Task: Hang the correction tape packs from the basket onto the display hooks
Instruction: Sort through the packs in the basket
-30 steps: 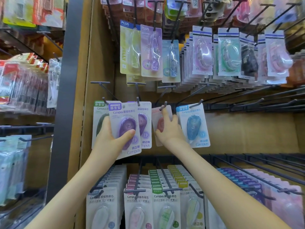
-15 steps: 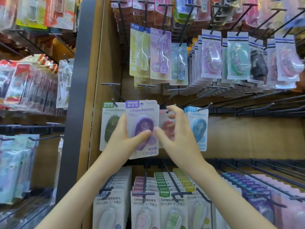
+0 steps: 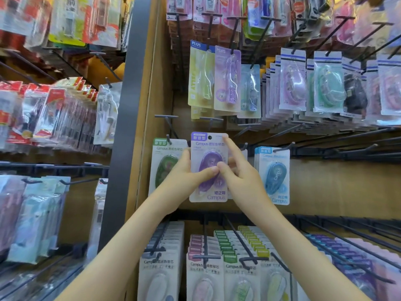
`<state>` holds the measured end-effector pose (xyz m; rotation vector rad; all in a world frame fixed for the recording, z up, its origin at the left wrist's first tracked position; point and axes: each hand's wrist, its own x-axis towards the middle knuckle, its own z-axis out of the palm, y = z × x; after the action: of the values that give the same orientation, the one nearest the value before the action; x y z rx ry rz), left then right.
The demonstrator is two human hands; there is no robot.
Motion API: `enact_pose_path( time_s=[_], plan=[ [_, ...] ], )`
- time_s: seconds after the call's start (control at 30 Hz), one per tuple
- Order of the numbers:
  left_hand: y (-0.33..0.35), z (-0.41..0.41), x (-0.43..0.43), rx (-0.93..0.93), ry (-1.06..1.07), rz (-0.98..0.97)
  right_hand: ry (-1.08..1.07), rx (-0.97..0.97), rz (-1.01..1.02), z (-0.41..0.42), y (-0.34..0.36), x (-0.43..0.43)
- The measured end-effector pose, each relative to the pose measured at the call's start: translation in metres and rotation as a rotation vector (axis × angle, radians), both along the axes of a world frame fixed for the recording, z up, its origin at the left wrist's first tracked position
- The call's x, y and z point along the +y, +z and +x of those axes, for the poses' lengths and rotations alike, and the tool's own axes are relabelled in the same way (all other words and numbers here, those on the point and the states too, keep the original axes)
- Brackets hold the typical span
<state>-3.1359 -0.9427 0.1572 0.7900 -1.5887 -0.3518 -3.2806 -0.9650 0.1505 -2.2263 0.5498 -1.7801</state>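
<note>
Seen from the head view, the left hand [image 3: 184,179] grips the purple-carded correction tape pack [image 3: 208,148], thumb across its blister. The right hand [image 3: 245,181] pinches its right edge, index finger [image 3: 231,146] touching the top corner. The pack is held between the hooked green-carded pack [image 3: 165,168] and the blue-carded pack [image 3: 275,177].

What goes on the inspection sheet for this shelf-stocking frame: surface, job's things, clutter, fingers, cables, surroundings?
surface: wooden back panel with dark display hooks; no table seen.
job's things: purple pack held at the middle row between the hanging green pack and blue pack; cannot tell whether its hole is on a hook; basket not in view.
clutter: nothing seen.
fingers: left hand grips the purple pack's left edge, thumb on front; right hand pinches its right edge, index finger at the top corner.
cables: nothing seen.
surroundings: PLUS packs above, refill packs below, other stationery in the left bay.
</note>
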Motion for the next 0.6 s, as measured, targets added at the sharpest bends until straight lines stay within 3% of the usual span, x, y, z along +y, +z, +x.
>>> enact_pose_path(
  time_s=[0.13, 0.2, 0.3, 0.4, 0.6],
  plan=[
    [-0.011, -0.001, -0.004, -0.208, 0.453, -0.469, -0.058, -0.004, 0.046, 0.003, 0.001, -0.007],
    [-0.018, 0.006, -0.008, -0.359, 0.644, -0.612, -0.117, 0.055, 0.063, 0.006, 0.002, -0.013],
    [-0.021, 0.014, -0.018, -0.558, 0.875, -0.606, -0.231, 0.156, 0.037, 0.011, 0.006, -0.023],
    [-0.024, 0.019, -0.029, -0.693, 0.948, -0.592, -0.272, 0.209, 0.043, 0.013, 0.008, -0.03],
    [-0.037, 0.001, -0.011, -0.597, 0.851, -0.554, -0.312, 0.21, -0.043, -0.008, -0.012, -0.014]
  ],
)
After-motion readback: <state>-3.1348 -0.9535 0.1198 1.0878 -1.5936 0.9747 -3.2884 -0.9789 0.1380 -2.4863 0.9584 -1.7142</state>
